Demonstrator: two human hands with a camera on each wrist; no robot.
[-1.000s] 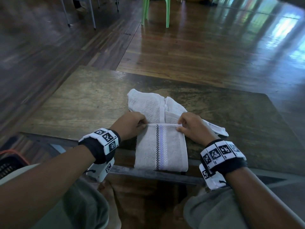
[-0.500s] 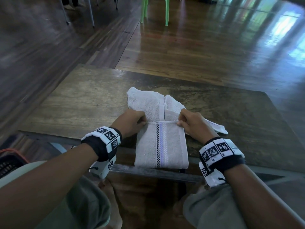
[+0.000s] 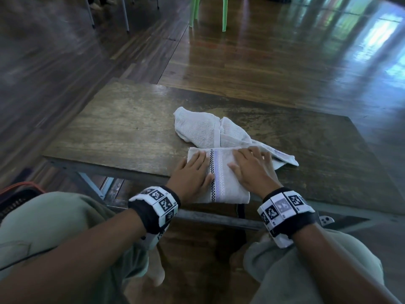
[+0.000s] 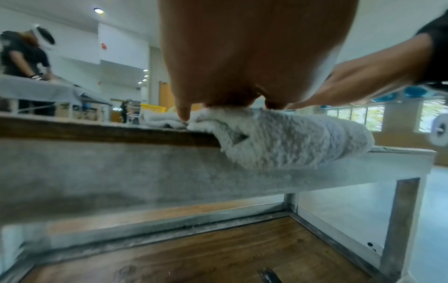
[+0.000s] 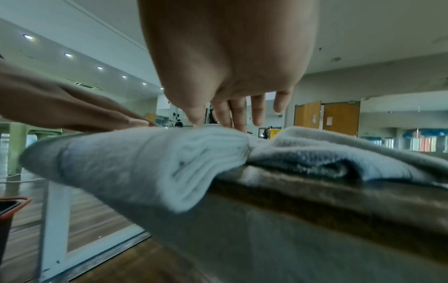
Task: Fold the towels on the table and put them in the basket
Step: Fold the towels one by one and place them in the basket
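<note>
The head view looks down and forward from above the person's lap across the wooden table [image 3: 122, 128] to the floor beyond. Both wrist views sit low at the table's near edge, very close, looking level along each palm into the room. All three share the folded towel [image 3: 221, 172] on that edge; each wrist view also catches the other hand.

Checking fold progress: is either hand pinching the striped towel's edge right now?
No, the left hand and right hand both lie flat with straight fingers on the folded striped towel.

Dim, blurred frames; window glare on floor [image 3: 285, 62]
</note>
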